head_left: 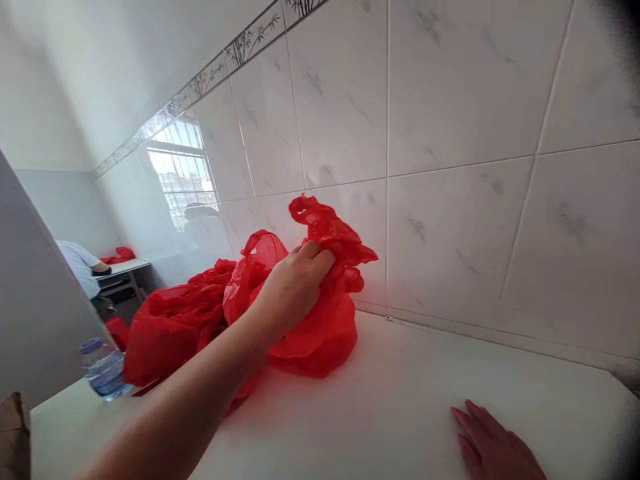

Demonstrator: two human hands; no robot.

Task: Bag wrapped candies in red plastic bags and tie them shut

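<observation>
My left hand [300, 280] reaches across the white table and is closed around the gathered top of a red plastic bag [320, 333]. The bag's crumpled handles stick up above my fingers, and its rounded lower part rests on the table by the tiled wall. What it contains cannot be made out. More red plastic bags [170, 327] lie bunched together to the left, partly behind my forearm. At the lower right, my right hand [495, 440] is over the tabletop with its fingers stretched out and nothing in them; the frame cuts off part of it.
A clear water bottle [104, 367] with a blue cap stands at the table's left end. The tiled wall [450, 233] runs along the back edge. A grey partition [45, 300] borders the left. Beyond it, a person [80, 267] is beside another table [125, 265] holding red material.
</observation>
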